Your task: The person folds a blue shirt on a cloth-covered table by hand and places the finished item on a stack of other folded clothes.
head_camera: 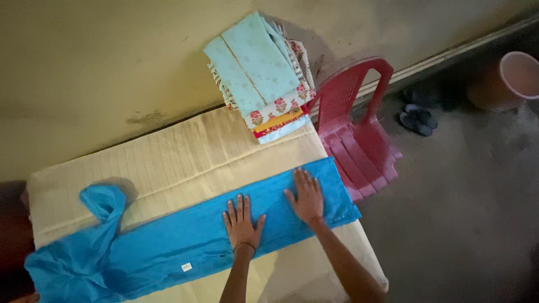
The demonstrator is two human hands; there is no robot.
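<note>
Both hands lie flat, fingers spread, gripping nothing: the left hand (242, 221) and right hand (306, 196) press the blue cloth (185, 247) stretched across the padded table (168, 157). A stack of folded fabrics (261, 78) sits at the table's far corner; a pink bucket (514, 78) stands on the floor, contents unseen.

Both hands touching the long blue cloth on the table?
Touching. The head view shows the left hand and right hand both pressed flat, fingers spread, on the long blue cloth, with no gap visible.
</note>
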